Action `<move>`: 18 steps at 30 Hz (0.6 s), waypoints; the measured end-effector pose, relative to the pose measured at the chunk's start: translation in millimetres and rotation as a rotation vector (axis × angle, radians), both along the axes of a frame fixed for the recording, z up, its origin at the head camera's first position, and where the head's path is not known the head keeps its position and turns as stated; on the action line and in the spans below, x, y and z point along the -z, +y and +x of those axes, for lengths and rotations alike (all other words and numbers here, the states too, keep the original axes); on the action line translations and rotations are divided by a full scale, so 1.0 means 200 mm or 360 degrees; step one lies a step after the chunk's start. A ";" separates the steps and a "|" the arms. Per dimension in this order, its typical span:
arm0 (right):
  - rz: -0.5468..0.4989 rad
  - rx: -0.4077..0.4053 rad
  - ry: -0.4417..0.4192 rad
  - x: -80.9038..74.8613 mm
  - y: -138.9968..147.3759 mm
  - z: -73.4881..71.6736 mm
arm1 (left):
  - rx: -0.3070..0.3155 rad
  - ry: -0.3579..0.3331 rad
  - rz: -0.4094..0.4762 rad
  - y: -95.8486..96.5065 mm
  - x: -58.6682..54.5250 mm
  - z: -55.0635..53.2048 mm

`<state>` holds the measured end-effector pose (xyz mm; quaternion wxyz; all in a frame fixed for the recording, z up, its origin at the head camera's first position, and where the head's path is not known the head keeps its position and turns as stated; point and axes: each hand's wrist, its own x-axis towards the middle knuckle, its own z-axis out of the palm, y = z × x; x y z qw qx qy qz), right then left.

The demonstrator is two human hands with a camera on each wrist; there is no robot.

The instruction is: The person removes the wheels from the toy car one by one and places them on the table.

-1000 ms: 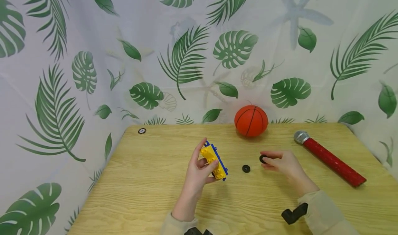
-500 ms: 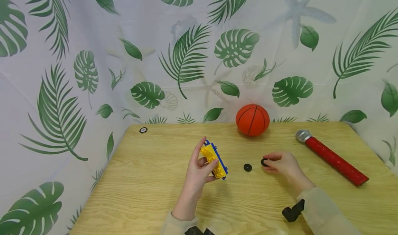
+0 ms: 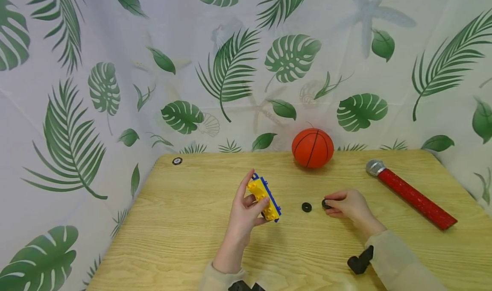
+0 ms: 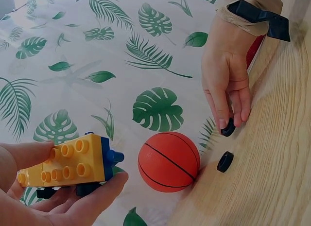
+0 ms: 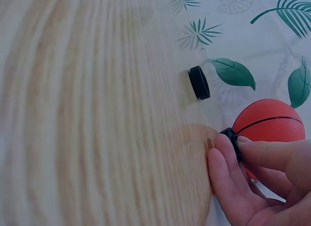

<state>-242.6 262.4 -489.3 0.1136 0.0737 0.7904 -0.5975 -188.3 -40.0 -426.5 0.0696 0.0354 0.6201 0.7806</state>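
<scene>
text: none legible | round disc (image 3: 177,161): mark too small to read

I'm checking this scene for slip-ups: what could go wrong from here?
The small black ring pinched by the right hand could slip and roll away. The loose black ring lies close by on the table, so the right hand might nudge it. The yellow-and-blue toy, held tilted above the table in the left hand, could drop.

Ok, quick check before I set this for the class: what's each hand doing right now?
Left hand: holding the yellow-and-blue brick toy.
Right hand: closed, pinching a black ring between thumb and fingers.
</scene>
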 end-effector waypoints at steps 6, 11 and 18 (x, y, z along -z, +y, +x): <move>0.0018 0.0026 -0.0006 0.00 -0.01 0.00 | -0.0008 0.0003 -0.0004 0.00 0.00 0.00; 0.0033 0.0029 -0.0007 0.01 -0.01 0.00 | -0.0017 0.0000 -0.0018 0.00 -0.01 0.00; 0.0080 0.0009 -0.0015 0.02 -0.01 0.00 | -0.0021 -0.0012 -0.0014 0.00 0.00 0.00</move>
